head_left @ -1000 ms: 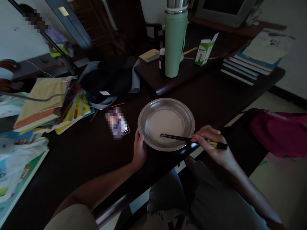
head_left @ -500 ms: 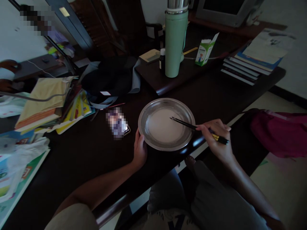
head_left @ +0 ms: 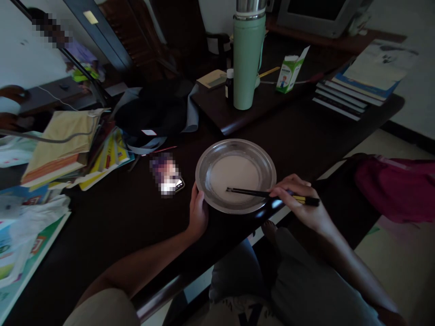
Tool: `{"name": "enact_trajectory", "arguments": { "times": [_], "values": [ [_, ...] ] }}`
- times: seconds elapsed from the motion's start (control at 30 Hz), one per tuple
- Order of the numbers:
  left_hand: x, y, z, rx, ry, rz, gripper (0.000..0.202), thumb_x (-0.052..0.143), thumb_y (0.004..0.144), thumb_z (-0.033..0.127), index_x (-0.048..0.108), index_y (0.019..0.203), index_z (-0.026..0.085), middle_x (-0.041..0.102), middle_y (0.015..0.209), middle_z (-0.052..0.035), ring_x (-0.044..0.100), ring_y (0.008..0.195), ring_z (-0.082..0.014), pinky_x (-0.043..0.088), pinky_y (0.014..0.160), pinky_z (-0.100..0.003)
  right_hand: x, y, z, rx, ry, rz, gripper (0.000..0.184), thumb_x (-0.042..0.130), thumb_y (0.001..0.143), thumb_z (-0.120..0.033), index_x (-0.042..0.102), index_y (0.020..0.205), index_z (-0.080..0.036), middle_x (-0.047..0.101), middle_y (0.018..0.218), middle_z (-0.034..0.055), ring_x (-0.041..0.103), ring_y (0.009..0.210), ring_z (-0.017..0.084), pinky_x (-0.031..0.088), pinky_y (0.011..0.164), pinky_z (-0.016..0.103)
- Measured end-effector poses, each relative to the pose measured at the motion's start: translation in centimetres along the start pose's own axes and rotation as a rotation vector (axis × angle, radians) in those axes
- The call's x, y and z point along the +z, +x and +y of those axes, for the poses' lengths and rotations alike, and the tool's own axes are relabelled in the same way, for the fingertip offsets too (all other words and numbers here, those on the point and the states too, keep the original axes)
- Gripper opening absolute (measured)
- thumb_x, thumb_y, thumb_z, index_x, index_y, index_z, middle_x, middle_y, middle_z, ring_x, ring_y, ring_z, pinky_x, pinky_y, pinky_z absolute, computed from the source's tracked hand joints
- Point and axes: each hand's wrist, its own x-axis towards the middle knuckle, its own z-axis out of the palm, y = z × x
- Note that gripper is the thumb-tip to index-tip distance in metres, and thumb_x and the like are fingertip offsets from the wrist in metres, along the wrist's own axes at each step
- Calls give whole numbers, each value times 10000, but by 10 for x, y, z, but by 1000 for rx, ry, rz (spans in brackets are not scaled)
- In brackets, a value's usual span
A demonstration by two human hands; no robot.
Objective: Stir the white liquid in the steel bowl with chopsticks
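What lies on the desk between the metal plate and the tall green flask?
Nothing: the head view shows only bare dark desk and the raised shelf's edge between the plate and the flask.

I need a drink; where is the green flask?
In the head view, the green flask stands upright at top centre on the raised dark shelf, beside a small dark bottle, behind the metal plate.

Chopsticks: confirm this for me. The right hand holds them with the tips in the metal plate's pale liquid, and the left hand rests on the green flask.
Not quite. The head view shows the left hand gripping the near-left rim of the metal plate, not the green flask, which stands untouched farther back on the desk. The rest holds: the right hand holds the chopsticks with their tips in the pale liquid.
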Motion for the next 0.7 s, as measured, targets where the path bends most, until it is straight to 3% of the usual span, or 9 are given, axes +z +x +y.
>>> {"name": "enact_trajectory", "arguments": {
  "times": [0.13,0.27,0.37,0.5,0.7],
  "values": [
    [1,-1,2,-6,19,2,475,664,848,507,648,1269,287,698,1311,-59,597,1307,-270,413,1171,-464,24,10,6,-46,-47,46,275,588,971,-426,768,797,-313,807,873,-9,657,872,231,425,863,448],
    [2,-1,4,9,57,-1,481,651,857,518,652,1278,284,693,1324,-64,602,1302,-277,438,1151,-464,29,15,13,-50,-124,132,253,589,970,-403,771,820,-314,814,922,-11,654,888,240,389,883,473],
    [2,-1,4,11,40,-10,488,659,851,525,653,1278,289,688,1337,-59,597,1310,-271,433,1157,-456,21,14,14,-29,-198,195,234,598,964,-386,773,829,-309,808,908,-11,658,897,245,361,907,485],
    [2,0,2,-15,0,3,505,698,818,532,658,1260,293,688,1342,-53,585,1325,-266,403,1181,-448,0,8,10,4,-188,254,248,615,951,-371,759,763,-299,768,809,5,656,868,244,409,862,457],
    [3,-1,3,-20,-15,8,499,705,817,519,661,1256,286,690,1336,-55,579,1333,-271,407,1180,-442,-29,-5,3,86,-99,229,245,656,929,-409,773,750,-288,727,810,28,666,782,226,454,762,423]
  ]
}}
